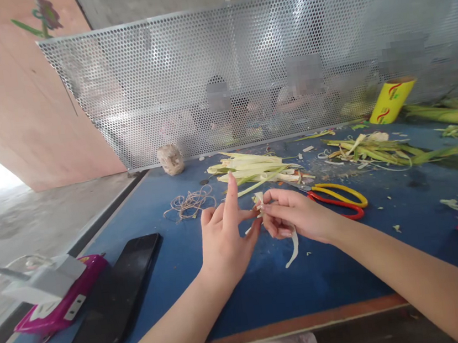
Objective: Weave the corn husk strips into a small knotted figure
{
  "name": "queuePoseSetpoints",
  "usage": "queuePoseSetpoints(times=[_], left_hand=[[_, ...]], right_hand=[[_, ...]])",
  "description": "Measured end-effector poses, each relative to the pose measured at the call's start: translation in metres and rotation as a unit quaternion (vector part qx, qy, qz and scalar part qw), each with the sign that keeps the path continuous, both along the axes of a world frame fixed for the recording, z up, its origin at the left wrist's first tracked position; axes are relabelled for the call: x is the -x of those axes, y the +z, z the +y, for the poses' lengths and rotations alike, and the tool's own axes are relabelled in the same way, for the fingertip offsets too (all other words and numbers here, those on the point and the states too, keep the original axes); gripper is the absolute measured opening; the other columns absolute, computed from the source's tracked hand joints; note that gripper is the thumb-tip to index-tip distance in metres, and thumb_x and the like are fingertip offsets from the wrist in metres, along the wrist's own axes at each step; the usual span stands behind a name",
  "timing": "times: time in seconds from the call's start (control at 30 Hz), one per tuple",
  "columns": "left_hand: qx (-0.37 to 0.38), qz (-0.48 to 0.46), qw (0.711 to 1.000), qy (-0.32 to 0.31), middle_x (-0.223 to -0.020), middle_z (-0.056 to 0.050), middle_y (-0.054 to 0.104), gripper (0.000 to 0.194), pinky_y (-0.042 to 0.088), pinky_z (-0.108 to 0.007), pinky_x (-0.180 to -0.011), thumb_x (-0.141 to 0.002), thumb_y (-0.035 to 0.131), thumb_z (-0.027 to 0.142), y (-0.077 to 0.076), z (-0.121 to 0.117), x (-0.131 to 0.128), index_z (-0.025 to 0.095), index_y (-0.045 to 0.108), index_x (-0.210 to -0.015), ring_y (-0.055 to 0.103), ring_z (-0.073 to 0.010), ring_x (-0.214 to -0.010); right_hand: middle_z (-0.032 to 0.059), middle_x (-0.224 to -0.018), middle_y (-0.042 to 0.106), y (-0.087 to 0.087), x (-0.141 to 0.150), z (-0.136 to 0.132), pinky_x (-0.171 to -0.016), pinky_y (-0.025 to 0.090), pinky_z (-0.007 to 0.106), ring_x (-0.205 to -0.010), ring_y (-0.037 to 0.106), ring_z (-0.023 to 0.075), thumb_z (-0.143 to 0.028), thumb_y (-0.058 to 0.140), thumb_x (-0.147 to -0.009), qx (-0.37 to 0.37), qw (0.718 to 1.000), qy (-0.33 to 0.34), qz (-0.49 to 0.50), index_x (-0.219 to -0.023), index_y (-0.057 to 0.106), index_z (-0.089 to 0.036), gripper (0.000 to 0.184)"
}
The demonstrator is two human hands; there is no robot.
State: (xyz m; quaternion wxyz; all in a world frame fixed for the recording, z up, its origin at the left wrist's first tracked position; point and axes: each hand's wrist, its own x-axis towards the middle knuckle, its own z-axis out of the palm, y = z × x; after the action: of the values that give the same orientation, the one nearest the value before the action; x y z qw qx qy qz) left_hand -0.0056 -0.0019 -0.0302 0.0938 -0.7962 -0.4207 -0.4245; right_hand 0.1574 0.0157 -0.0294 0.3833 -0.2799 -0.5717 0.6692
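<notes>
My left hand [225, 233] and my right hand [295, 214] meet over the blue table [269, 294], both pinching a small folded piece of pale leaf strip [259, 201]. The left index finger points up while thumb and other fingers press the piece. The right hand's fingers are curled round the strip, whose loose end [294, 250] hangs down toward the table. Just right of my right hand lie yellow and red scissors [338, 198]. A heap of pale leaf strips [254, 169] lies behind the hands.
A black phone [114, 294] and a magenta power strip with a white charger [56, 295] lie at the left. Tan thread [190, 202], a string ball [171, 159], green leaf scraps [380, 150], a yellow roll [391, 100], a perforated metal screen [257, 62].
</notes>
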Motion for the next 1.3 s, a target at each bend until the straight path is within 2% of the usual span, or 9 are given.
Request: queuePoseSetpoints(times=[0.2,0.37,0.57,0.73,0.97,1.2,1.3], left_hand=[[0.011,-0.019,1.000,-0.010,-0.069,0.005,0.070,0.086,0.039,-0.035,-0.075,-0.074,0.059,0.018,0.0003,0.0005,-0.0015,0.022,0.004,-0.141,0.063,-0.0180,-0.078],[0.056,-0.064,0.996,-0.034,-0.071,0.003,0.067,0.080,0.044,-0.038,-0.078,-0.070,0.059,0.012,-0.0006,0.0000,-0.0015,0.023,0.017,-0.137,0.061,-0.0163,-0.071],[0.084,-0.082,0.991,-0.071,-0.073,0.002,0.062,0.076,0.047,-0.038,-0.078,-0.070,0.055,0.008,0.0010,-0.0029,-0.0024,0.020,0.017,-0.135,0.059,-0.0152,-0.073],[0.076,-0.083,0.989,-0.097,-0.070,0.003,0.061,0.079,0.047,-0.034,-0.076,-0.070,0.056,0.009,-0.0008,-0.0038,-0.0036,0.019,0.014,-0.137,0.057,-0.0135,-0.069],[0.082,-0.077,0.974,-0.199,-0.073,0.001,0.063,0.084,0.048,-0.031,-0.072,-0.070,0.054,0.005,-0.0027,-0.0063,-0.0026,0.021,0.009,-0.139,0.056,-0.0131,-0.068],[0.102,-0.162,0.966,-0.176,-0.078,0.000,0.053,0.072,0.047,-0.032,-0.072,-0.076,0.053,0.011,-0.0013,-0.0036,0.0012,0.020,0.014,-0.136,0.054,-0.0131,-0.073],[0.145,-0.174,0.958,-0.178,-0.084,-0.002,0.055,0.071,0.048,-0.033,-0.075,-0.077,0.050,0.009,-0.0026,-0.0023,0.0013,0.020,0.012,-0.136,0.055,-0.0135,-0.078]], right_hand=[[-0.0050,-0.053,0.056,0.0014,0.0015,0.0003,-0.043,0.031,0.020,-0.041,0.042,0.0047,-0.038,0.060,-0.079,-0.026,0.999,-0.027,-0.038,-0.084,0.045,-0.016,0.027],[-0.0047,-0.055,0.055,0.0024,0.0006,0.0006,-0.044,0.033,0.021,-0.043,0.043,0.0055,-0.041,0.058,-0.079,-0.066,0.994,-0.037,-0.085,-0.084,0.045,-0.017,0.027],[-0.0031,-0.064,0.054,0.0038,-0.0005,0.0006,-0.053,0.038,0.022,-0.059,0.053,0.0092,-0.037,0.062,-0.076,-0.143,0.976,-0.084,-0.139,-0.078,0.048,-0.018,0.023],[-0.0042,-0.060,0.052,0.0042,-0.0008,0.0014,-0.049,0.036,0.021,-0.052,0.047,0.0072,-0.041,0.061,-0.076,-0.132,0.982,-0.090,-0.105,-0.075,0.047,-0.018,0.027],[-0.0040,-0.059,0.051,0.0029,-0.0008,0.0021,-0.048,0.036,0.020,-0.052,0.046,0.0067,-0.039,0.064,-0.075,-0.091,0.991,-0.080,-0.059,-0.075,0.049,-0.017,0.026],[-0.0024,-0.057,0.051,0.0029,-0.0035,0.0030,-0.045,0.030,0.021,-0.047,0.040,0.0069,-0.046,0.052,-0.082,-0.028,0.999,-0.029,0.027,-0.082,0.055,-0.016,0.030],[-0.0026,-0.057,0.051,0.0027,-0.0034,0.0032,-0.046,0.029,0.021,-0.048,0.040,0.0069,-0.042,0.054,-0.082,-0.041,0.999,-0.016,0.018,-0.077,0.054,-0.017,0.026]])
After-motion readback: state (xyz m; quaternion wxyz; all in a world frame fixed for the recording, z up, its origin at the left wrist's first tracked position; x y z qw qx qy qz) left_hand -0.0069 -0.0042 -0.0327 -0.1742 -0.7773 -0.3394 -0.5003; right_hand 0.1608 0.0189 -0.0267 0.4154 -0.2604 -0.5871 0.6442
